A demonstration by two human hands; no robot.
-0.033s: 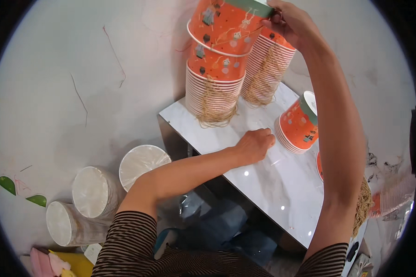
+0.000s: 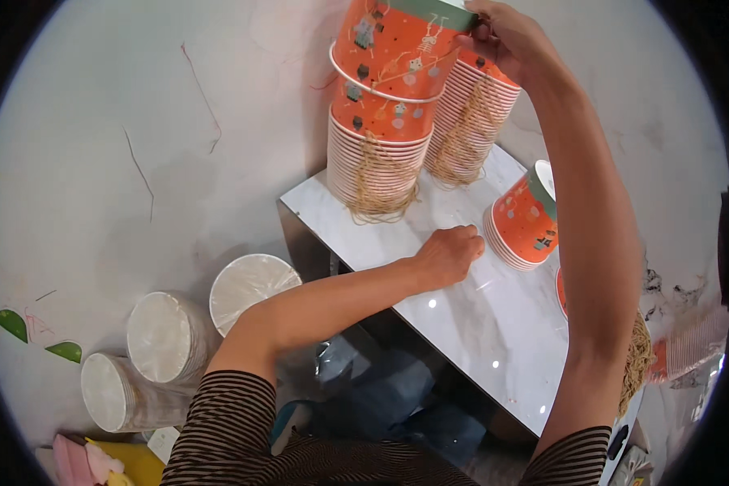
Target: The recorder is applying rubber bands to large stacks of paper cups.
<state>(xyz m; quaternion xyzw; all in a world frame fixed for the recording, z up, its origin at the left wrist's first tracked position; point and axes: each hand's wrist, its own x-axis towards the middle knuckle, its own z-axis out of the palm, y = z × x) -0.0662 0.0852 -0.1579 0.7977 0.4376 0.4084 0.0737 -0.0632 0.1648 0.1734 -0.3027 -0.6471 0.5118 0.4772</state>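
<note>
At the far edge my right hand (image 2: 512,42) is closed on the base rim of an orange paper bucket (image 2: 393,50) with a green band and cartoon figures. The bucket is upside down, fitted over a tall stack of upturned buckets (image 2: 381,166) wrapped in tan string. Behind it stands a second tall stack (image 2: 468,121), also tangled with string. My left hand (image 2: 447,257) rests as a fist on the white marbled table (image 2: 478,340); nothing shows in it. A shorter stack of orange buckets (image 2: 522,223) sits just right of that fist, partly behind my right forearm.
On the left, below table height, stand several plastic-wrapped stacks of white-topped containers (image 2: 164,336). A bundle of tan string (image 2: 638,360) lies past my right elbow. Another orange bucket (image 2: 561,293) is mostly hidden by my arm. A wall (image 2: 97,162) borders the table's far left.
</note>
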